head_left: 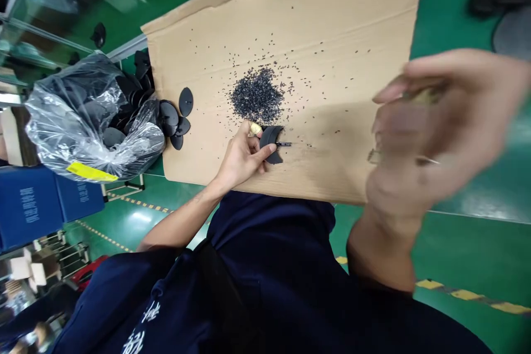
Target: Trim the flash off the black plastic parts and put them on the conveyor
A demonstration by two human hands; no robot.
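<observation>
My cardboard sheet (332,22) lies flat under everything, with a heap of small black granules (256,95) at its middle and more scattered widely around that heap. Well left of the heap, black oval plastic pieces (169,115) lie clustered at the edge, beside a clear plastic bag (83,121).

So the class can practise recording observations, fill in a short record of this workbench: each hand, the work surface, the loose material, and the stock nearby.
left hand: the left hand grips a black curved plastic part
right hand: the right hand, blurred; anything held is unclear
surface: cardboard sheet
loose material: black granules, piled and scattered
stock: black oval discs beside a clear plastic bag
</observation>
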